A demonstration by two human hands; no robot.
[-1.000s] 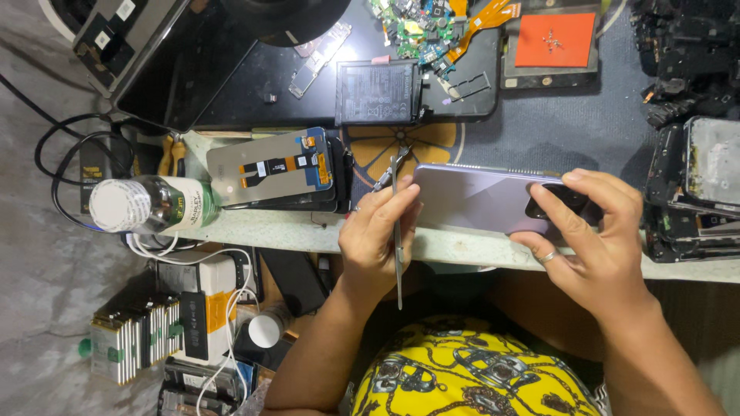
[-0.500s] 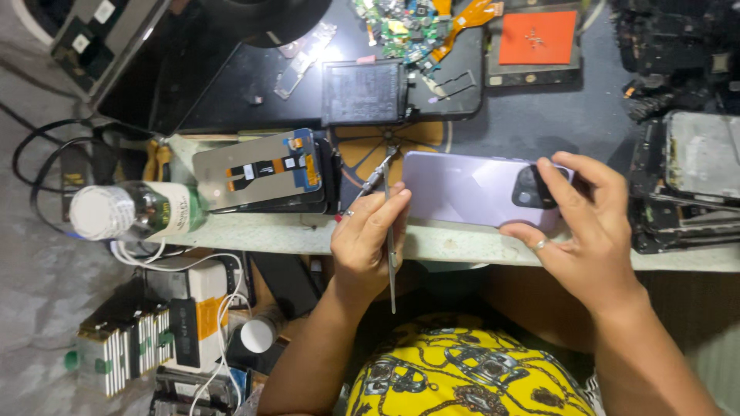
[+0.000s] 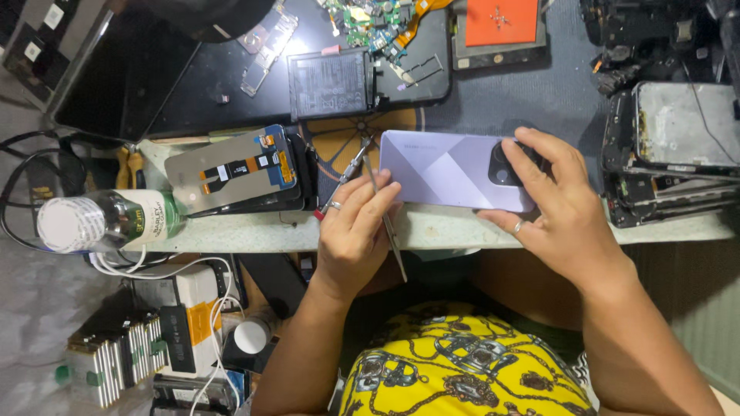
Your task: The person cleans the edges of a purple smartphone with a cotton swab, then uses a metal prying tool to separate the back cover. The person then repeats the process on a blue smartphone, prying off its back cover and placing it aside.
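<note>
Phone point(image 3: 451, 169), lilac, back up, lies flat near the counter point(image 3: 462, 229) front edge, between the two hands. Right hand point(image 3: 559, 212) rests on its camera end: fingers point(image 3: 532, 154) spread over the dark camera block, thumb against the near edge, ring on one finger. Left hand point(image 3: 354, 227) sits at the opposite end, fingers curled narrow around tweezers point(image 3: 385, 219), whose thin shaft runs under the palm and pokes out toward the body below the counter edge. A small screwdriver point(image 3: 347, 173) also passes between these fingers, tip pointing away at the phone's corner. Fingertips touch the phone's short edge.

Just left of the left fingers: a loose screen panel point(image 3: 231, 168) face down, with orange and blue flex parts showing, stacked on a dark phone body. Further left, a clear bottle point(image 3: 108, 219) lying on its side at the counter edge, white cap toward the camera.

Beyond the fingers: a black battery point(image 3: 330, 83) on a dark mat, a clutter of green circuit boards point(image 3: 370, 19) behind it, and an orange pad point(image 3: 501, 19). Right of the right fingers: opened phone frames point(image 3: 671, 146) stacked.

Below the counter, left: white cables and boxes point(image 3: 177, 308).
</note>
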